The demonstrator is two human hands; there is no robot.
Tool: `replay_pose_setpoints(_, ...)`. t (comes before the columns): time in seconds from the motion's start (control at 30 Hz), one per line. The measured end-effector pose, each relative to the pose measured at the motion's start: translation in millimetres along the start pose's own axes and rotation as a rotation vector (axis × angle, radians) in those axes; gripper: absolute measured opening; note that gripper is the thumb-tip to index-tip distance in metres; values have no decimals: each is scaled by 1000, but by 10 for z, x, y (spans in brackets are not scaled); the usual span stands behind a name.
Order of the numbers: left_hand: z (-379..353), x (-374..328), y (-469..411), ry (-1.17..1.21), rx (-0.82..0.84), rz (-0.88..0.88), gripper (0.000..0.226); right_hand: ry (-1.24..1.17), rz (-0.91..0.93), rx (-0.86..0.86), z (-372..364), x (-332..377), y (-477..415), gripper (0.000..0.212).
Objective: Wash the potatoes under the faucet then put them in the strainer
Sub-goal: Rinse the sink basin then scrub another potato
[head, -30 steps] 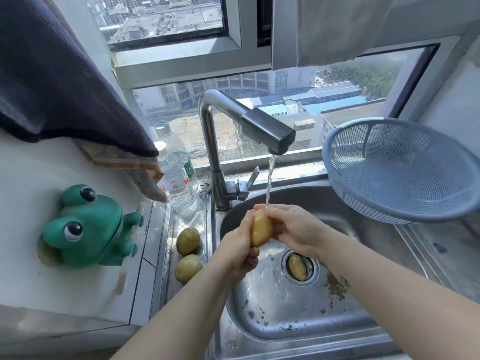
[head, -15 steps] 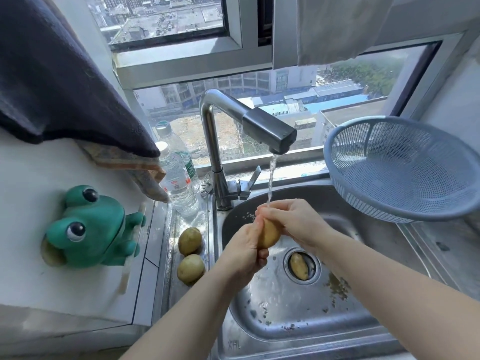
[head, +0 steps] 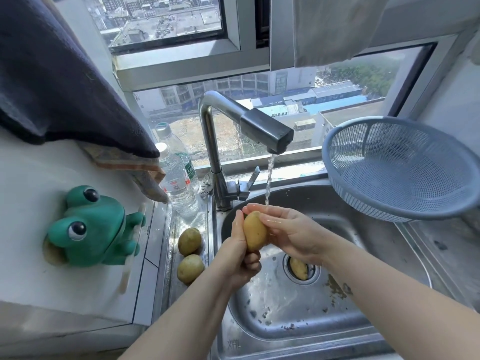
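A yellow potato point(head: 255, 232) is upright between both hands over the sink point(head: 298, 333), just under the running faucet point(head: 265, 129). My left hand point(head: 240, 255) grips its lower left side with curled fingers. My right hand point(head: 288, 232) wraps its top and right side, and the water falls on these fingers. Two more potatoes point(head: 189, 241) point(head: 190, 268) lie on the ledge left of the sink. Another potato point(head: 298, 268) sits in the drain. The blue strainer point(head: 400, 167) stands tilted at the right behind the sink, with nothing in it.
Two plastic water bottles point(head: 179, 183) stand left of the faucet base. A green frog figure point(head: 93, 227) sits on the white counter at the left. A dark cloth point(head: 52, 74) hangs over the upper left. Dirt specks lie on the sink floor.
The potato has been turned between my hands and now shows more of its length. My right hand has slid up over its top. The water keeps running.
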State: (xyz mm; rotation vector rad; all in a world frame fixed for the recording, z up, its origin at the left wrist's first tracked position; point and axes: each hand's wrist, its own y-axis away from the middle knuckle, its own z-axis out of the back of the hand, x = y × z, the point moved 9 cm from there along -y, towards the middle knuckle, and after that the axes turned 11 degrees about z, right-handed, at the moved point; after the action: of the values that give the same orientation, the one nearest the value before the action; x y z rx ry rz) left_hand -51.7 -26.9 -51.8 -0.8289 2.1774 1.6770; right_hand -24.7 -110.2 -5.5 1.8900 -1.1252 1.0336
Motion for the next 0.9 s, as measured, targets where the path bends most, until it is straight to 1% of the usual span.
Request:
replay_pose_setpoints(0.1, -38, 56, -32, 11, 49, 95, 53, 146, -7, 77, -34, 54, 30, 38)
replay_pose_setpoints(0.2, -93, 62, -33, -47, 96, 147, 54, 240, 17, 50, -15, 107, 11, 36)
replay_pose_setpoints(0.33, -157, -7, -29, -72, 92, 135, 48, 158, 80, -40, -20, 157, -46, 20)
replay_pose_setpoints(0.4, -170, -27, -45, -51, 74, 122, 48, 95, 113, -127, -21, 153, -87, 14)
replay_pose_setpoints(0.5, -194, 9, -47, -49, 60, 140, 49, 92, 89, -330, 79, 90, -103, 24)
replay_pose_setpoints(0.57, -210, 45, -15, -56, 92, 178, 49, 81, 40, -349, 69, 53, -122, 30)
replay_pose_setpoints(0.63, -236, 98, 9, -52, 139, 247, 57, 49, 24, -309, 51, 65, -149, 34)
replay_pose_setpoints(0.7, -274, 138, 36, 8, 192, 321, 63, 37, 22, -283, 69, 100, -166, 35)
replay_pose_setpoints(0.77, -311, 124, 50, 108, 238, 357, 65, 18, 35, -289, 97, 121, -169, 35)
replay_pose_setpoints(0.83, -320, 88, 49, 212, 251, 369, 64, 0, 95, -318, 133, 143, -177, 36)
replay_pose_setpoints(0.9, -312, 66, 47, 263, 233, 370, 59, 104, 186, -340, 169, 194, -173, 30)
